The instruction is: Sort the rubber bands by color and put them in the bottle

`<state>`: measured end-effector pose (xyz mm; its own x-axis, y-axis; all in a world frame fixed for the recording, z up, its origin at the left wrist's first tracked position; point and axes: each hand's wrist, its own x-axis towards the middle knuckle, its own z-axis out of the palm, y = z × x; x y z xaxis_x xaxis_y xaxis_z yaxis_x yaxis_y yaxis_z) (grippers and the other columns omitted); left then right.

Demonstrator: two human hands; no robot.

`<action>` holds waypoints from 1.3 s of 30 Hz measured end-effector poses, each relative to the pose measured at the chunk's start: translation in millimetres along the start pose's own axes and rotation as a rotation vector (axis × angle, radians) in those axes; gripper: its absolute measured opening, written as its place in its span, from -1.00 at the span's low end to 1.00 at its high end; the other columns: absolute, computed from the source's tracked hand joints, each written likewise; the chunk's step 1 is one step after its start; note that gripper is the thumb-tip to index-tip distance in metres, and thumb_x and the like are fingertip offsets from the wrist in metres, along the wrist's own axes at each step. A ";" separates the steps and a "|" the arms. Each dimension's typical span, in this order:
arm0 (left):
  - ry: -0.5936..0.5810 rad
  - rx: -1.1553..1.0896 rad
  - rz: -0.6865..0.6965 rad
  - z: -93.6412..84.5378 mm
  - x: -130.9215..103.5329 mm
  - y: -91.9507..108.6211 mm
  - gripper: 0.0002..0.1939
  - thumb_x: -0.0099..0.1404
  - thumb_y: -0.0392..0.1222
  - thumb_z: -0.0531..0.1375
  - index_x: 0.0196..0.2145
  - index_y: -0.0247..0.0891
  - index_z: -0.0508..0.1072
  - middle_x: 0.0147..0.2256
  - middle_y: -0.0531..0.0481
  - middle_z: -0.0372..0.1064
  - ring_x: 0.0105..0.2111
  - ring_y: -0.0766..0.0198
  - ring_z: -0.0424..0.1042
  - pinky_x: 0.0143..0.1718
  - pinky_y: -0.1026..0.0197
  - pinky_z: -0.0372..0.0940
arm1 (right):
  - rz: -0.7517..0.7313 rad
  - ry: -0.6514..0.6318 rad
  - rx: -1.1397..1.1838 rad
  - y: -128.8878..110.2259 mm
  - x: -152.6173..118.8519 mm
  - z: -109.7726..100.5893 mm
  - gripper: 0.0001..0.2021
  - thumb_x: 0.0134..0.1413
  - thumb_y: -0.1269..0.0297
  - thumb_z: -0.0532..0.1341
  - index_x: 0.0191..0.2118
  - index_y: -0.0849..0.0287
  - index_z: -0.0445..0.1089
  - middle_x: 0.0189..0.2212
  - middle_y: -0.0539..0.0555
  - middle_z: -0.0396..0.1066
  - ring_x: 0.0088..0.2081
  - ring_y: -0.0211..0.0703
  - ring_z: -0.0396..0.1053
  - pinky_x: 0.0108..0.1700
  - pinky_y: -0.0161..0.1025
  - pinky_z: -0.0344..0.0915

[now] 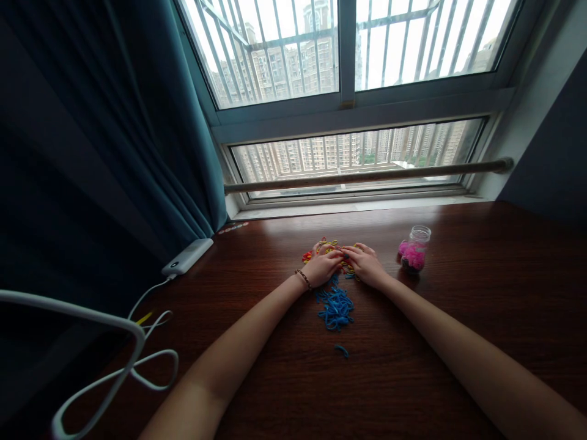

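Note:
A loose pile of yellow and red rubber bands (328,247) lies on the brown wooden table, partly covered by my hands. My left hand (322,266), with a beaded bracelet at its wrist, is bent over the pile's left side, fingers curled in among the bands. From the right, my right hand (365,265) reaches in with its fingertips bent, almost meeting the left ones. A small dark blue bit shows between the fingertips; exactly what each pinches is hidden. Closer to me is a heap of blue rubber bands (336,308), and nearer still a single blue band (342,351).
A clear open jar (414,250) with pink and dark contents stands right of my right hand, pink pieces beside it. On the left are a white power bank (188,256) and its looping white cable (137,342). Behind runs a window rail (367,178); a blue curtain (183,153) hangs left.

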<state>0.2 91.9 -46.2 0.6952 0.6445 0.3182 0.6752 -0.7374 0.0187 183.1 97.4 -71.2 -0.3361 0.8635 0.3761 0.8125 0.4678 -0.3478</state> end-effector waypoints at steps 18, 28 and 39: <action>0.269 -0.204 -0.176 3.1 3.5 -19.1 -0.87 0.14 -0.38 0.09 -0.38 -0.33 0.42 -0.32 -0.08 0.40 -0.28 0.26 0.38 -0.18 0.19 0.30 | 0.003 0.407 0.460 -2.4 -3.8 -14.0 -0.67 -0.08 0.50 -0.02 -0.28 0.20 0.45 -0.24 0.09 0.42 -0.19 -0.16 0.35 -0.07 -0.21 0.25; 0.126 -0.534 -0.334 -43.8 2.8 -13.6 -0.84 0.04 -0.29 0.21 -0.35 -0.34 0.41 -0.47 -0.03 0.44 -0.48 0.31 0.41 -0.45 0.30 0.31 | 0.156 0.156 0.823 -32.1 -10.4 -45.5 -0.74 -0.19 0.45 0.01 -0.49 0.26 0.46 -0.56 0.04 0.44 -0.49 -0.22 0.38 -0.44 -0.34 0.28; 0.113 -0.594 -0.201 -47.1 -79.9 40.0 -0.79 0.11 -0.10 0.19 -0.40 -0.32 0.46 -0.45 -0.02 0.41 -0.49 0.38 0.31 -0.42 0.33 0.25 | -0.177 0.129 0.405 -40.0 -72.9 -40.4 -0.70 -0.04 0.50 0.03 -0.23 0.15 0.43 -0.29 0.08 0.45 -0.20 -0.12 0.30 -0.15 -0.16 0.25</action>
<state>-39.9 1.4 -26.2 0.5167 0.7809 0.3511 0.5152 -0.6111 0.6010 194.3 8.1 -49.9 -0.3697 0.7452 0.5550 0.4880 0.6640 -0.5665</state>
